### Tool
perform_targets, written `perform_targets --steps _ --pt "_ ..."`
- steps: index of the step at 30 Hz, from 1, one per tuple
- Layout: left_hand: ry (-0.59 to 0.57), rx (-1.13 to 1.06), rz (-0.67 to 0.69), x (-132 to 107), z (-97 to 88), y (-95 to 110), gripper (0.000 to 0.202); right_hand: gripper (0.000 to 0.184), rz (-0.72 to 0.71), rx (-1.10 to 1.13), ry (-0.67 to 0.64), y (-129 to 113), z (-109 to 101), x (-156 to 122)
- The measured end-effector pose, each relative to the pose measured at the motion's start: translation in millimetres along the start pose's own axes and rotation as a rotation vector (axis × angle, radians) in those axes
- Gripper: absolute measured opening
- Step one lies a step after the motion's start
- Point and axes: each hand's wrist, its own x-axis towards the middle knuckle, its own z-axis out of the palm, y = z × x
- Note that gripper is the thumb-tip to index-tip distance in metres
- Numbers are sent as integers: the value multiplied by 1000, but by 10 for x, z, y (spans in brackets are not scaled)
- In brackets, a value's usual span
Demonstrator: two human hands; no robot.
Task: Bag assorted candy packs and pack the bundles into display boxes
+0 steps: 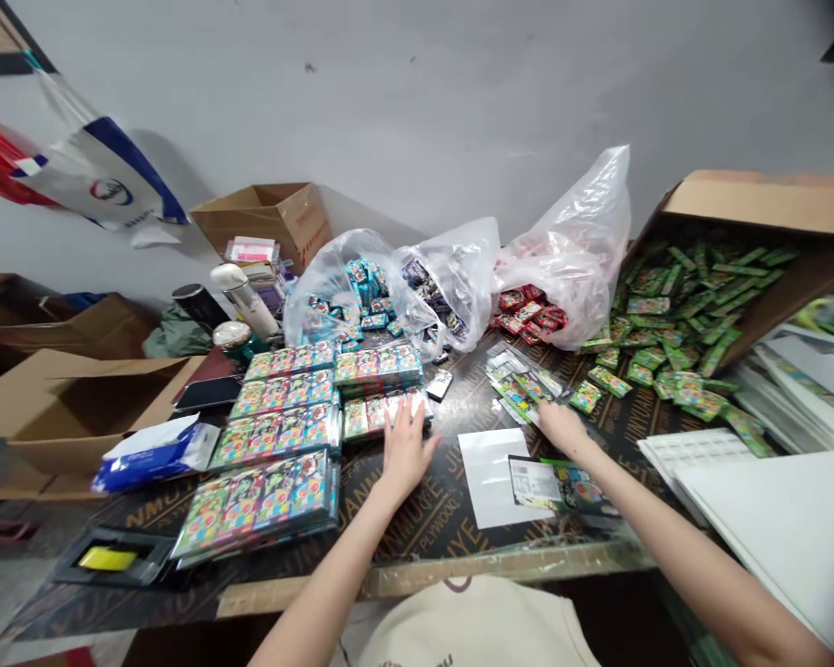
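My left hand [407,449] lies flat with its fingers spread on the front edge of a short stack of colourful printed packs [365,417]. My right hand [562,428] is closed at the near edge of a green printed packet [521,394], which lies among clear plastic sleeves; its fingertips are partly hidden. Below the right forearm, a dark printed packet [576,486] rests partly over a white sheet [479,472]. Between the hands and the bags sits a small white-and-black box [439,383]. Larger stacks of printed packs [271,491] stand left of my left hand.
Clear bags hold small blue boxes [372,278], dark boxes [451,310] and red boxes [528,315] along the wall. A tipped carton [764,199] spills small green boxes [709,287] at right. White boards [778,519] lie near right; an open carton [76,408] stands left.
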Motion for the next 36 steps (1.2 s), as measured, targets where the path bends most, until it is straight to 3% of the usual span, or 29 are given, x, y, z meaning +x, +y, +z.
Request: perform_targets --steps 2,4,6,8,11,14,18,21,29,34,36 --pt "-31 -269 -8 -92 -70 100 57 26 -4 -4 27 12 -206 6" --pt "-41 -585 -43 -153 -118 207 62 32 -34 49 118 -123 -432 -101" --pt "-21 -915 -109 -168 -135 323 78 38 -139 213 269 -432 -632 -356" --pt "12 -1226 -212 -156 -129 431 91 42 -357 431 331 -843 -773 -706" --pt "47 -1543 -434 -163 -145 513 69 32 -656 714 245 -1360 -885 -1128" --pt "-96 -1725 -589 -252 -234 472 49 26 -684 955 231 -1497 -970 -1176" --pt "-315 -1693 -503 -423 -348 370 52 23 -503 1143 363 -1343 -1089 -897" --pt "-402 -1633 -427 -497 -373 350 50 17 -493 1158 319 -1285 -1131 -746" --pt "-485 -1527 -299 -487 -493 295 47 23 -837 927 -19 -1189 -1096 -657" --pt "-475 -1523 -351 -511 -498 307 34 57 -766 934 -121 -1173 -994 -649" --pt "-470 -1550 -382 -505 -519 320 31 55 -693 1038 -98 -1201 -940 -640"
